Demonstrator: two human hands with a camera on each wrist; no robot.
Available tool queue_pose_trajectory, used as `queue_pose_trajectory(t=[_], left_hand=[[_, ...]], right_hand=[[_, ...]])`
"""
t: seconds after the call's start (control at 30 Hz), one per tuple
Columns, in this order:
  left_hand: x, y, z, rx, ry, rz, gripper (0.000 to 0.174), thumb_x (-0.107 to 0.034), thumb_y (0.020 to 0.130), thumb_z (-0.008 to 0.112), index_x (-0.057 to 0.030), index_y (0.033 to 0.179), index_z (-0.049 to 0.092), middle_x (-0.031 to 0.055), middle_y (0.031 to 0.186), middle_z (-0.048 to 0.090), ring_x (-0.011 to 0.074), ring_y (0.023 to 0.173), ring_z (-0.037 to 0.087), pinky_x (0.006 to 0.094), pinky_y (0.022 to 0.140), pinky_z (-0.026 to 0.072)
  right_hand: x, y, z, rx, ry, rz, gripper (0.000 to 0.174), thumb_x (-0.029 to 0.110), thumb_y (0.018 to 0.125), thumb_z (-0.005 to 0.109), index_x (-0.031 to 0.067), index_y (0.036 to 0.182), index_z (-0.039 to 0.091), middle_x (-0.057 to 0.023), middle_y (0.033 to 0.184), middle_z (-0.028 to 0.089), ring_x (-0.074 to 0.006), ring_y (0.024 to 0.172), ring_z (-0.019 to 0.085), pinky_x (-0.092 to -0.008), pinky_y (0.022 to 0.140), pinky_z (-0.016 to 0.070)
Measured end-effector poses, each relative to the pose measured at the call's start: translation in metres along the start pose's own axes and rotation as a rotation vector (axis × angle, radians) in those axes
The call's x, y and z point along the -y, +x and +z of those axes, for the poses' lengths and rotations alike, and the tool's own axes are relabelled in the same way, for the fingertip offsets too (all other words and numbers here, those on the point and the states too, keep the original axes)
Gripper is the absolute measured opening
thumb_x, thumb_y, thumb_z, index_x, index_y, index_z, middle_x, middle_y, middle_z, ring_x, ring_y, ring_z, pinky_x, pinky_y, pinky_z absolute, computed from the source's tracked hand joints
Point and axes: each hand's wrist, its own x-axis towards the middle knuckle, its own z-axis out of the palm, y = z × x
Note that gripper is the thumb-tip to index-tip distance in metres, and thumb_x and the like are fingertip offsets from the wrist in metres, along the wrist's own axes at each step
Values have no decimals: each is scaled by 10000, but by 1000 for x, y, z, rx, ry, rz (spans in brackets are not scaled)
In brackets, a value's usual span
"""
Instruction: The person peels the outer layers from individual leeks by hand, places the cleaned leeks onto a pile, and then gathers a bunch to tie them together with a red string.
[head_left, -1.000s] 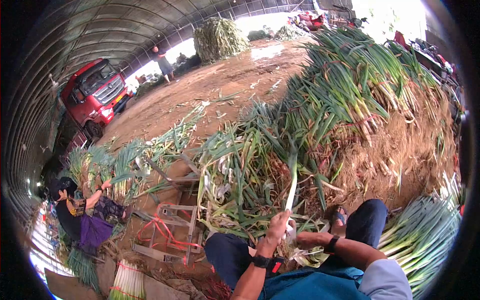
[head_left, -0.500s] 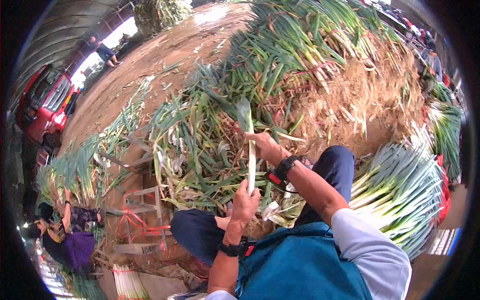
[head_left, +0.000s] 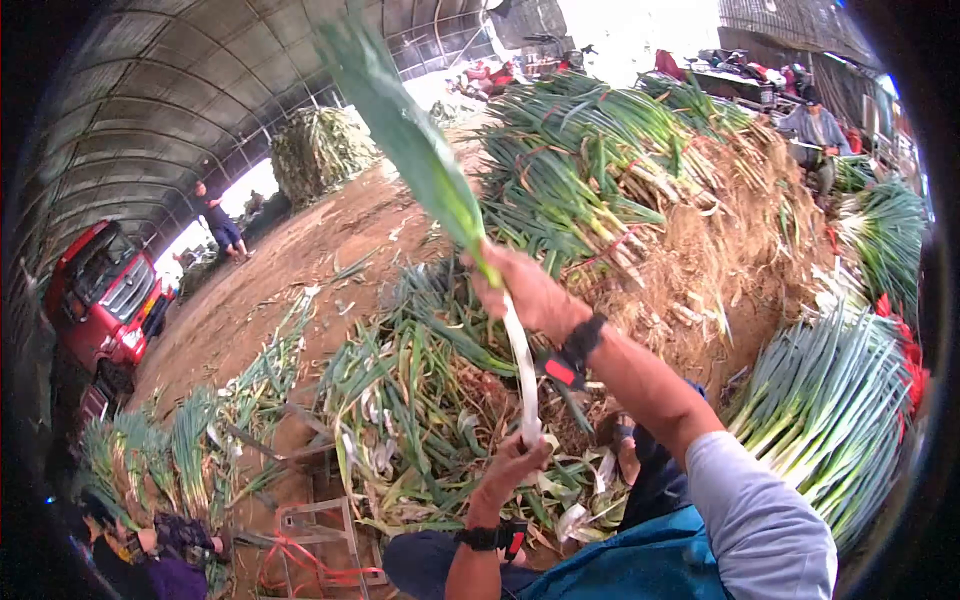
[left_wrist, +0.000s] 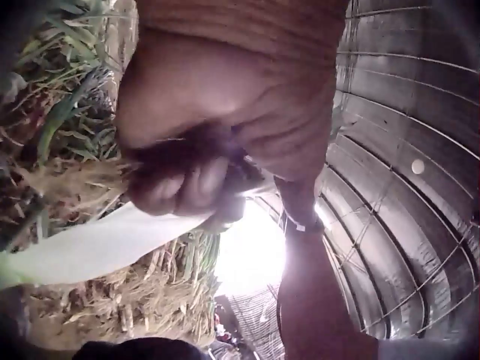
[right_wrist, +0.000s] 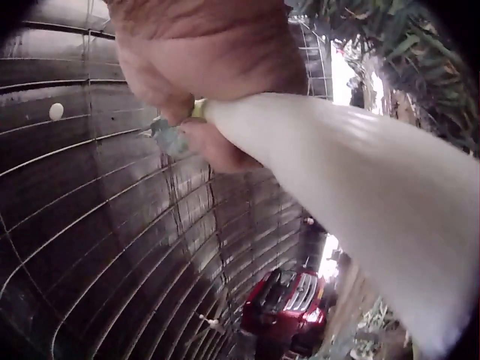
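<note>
A long green onion [head_left: 522, 360] slants up across the head view, its white shank below and its broad green leaves [head_left: 410, 140] fanning up and left. My left hand [head_left: 508, 470] grips the root end, low down near my knees. Higher up, my right hand [head_left: 525, 290] is wrapped round the stalk where white turns green. Curled fingers [left_wrist: 184, 191] close on the white shank in the left wrist view. In the right wrist view, the smooth white shank [right_wrist: 360, 180] runs from my right hand [right_wrist: 217, 67] toward the camera.
Loose leaves and peelings [head_left: 410, 400] cover the ground before me. Stacked onion bundles [head_left: 590, 150] rise behind, roots facing me. Cleaned onions [head_left: 820, 410] lie at my right. A metal frame with red twine [head_left: 320, 530] stands left, near a seated person [head_left: 165, 560]; a red truck [head_left: 110, 290] is farther back.
My right hand has gone from beside the left onto the stalk, then up to the leaf base. The onion's leafy end has swung up and left; the left hand has stayed low on the shank.
</note>
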Motion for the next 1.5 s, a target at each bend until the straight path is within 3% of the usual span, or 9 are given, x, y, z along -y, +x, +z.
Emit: queue_pose_trajectory(t=[0.47,0.6,0.8,1.07,1.13,1.23,1.33,1.4,1.5], left_hand=[[-5,-36,-141,-605,882,191,355,-312,964,545,33,956,627,104,672,610,183,611,531,385,584,448],[-7,-25,-200,-436,1114,-250,665,-240,851,637,45,1393,377,258,1353,491,361,1257,485,405,1070,355],[-1,21,-214,-298,1331,-268,591,-203,897,580,77,1386,402,294,1379,456,427,1284,427,448,1077,329],[4,110,-47,40,1209,-249,510,-225,954,541,-30,1412,426,204,1310,517,273,900,621,341,571,513],[9,112,-35,149,1301,-33,480,-183,918,567,31,1339,484,240,1230,597,314,1020,629,395,850,500],[-11,98,-4,137,1314,-82,500,-224,877,610,40,1294,525,239,1250,595,369,1164,579,394,965,455],[-26,66,-6,43,1415,-91,473,-292,887,584,-8,1264,545,266,1093,639,417,1033,611,492,871,482],[-25,45,-26,-16,1441,-147,424,-294,911,587,-18,1227,530,268,1039,643,442,1003,599,517,848,475],[-34,15,-49,-88,1418,-222,401,-287,918,588,-15,1204,522,263,1040,644,445,1000,598,526,827,477]], right_hand=[[191,-57,-193,-696,153,-840,291,405,988,504,123,916,526,-28,702,446,-169,555,427,-344,491,353],[244,-205,-216,-955,-26,-991,270,338,943,611,77,929,546,-64,698,472,-192,596,454,-359,547,396],[277,-528,-193,-1556,-487,-1013,198,215,945,626,37,959,540,-60,744,544,-169,597,541,-312,499,459],[148,-764,-166,-2215,-925,-590,247,258,881,685,41,818,586,-11,628,523,-111,468,504,-286,406,432],[111,-789,-186,-2301,-920,-406,235,263,881,690,57,822,594,10,633,523,-107,514,516,-288,457,430],[19,-899,-268,-1142,-2770,302,370,242,871,674,25,1166,623,-104,840,621,-227,870,563,-423,781,466],[-93,-894,-320,-1724,-1532,700,524,250,829,650,35,1294,539,-208,1187,603,-396,1054,561,-470,878,470],[-147,-974,-406,-1444,-513,-213,176,125,962,467,104,1121,541,62,644,378,-74,543,394,-262,459,359],[-145,-936,-399,-1886,-1099,-168,339,131,849,600,20,1147,483,-75,778,558,-223,715,538,-392,633,481]])
